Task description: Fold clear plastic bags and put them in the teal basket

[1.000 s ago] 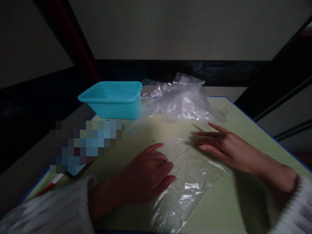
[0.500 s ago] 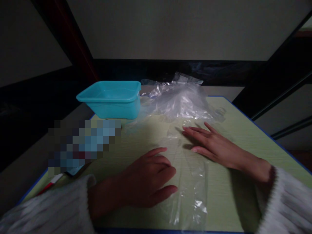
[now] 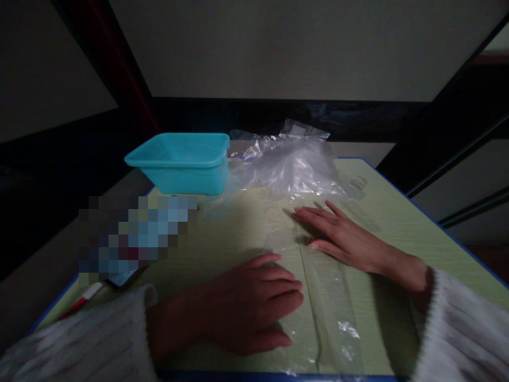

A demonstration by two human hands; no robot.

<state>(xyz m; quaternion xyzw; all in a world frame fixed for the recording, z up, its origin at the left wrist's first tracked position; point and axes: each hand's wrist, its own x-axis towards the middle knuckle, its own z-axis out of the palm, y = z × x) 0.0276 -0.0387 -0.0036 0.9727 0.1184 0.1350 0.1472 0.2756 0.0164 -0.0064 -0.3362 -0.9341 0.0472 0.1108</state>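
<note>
Left grip (image 3: 256,305) over clear, creased plastic (image 3: 336,313)

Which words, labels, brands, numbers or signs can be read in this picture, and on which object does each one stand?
None can be read.
Teal tub: no text visible.
Flat item at left: mostly pixelated; any text there is hidden.
Clear plastic pile: pale patch near its top, too blurred to read.
Flattened clear plastic in front: no lettering visible.

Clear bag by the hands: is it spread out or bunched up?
Spread out: the clear bag lies long and mostly flat on the table.
</note>
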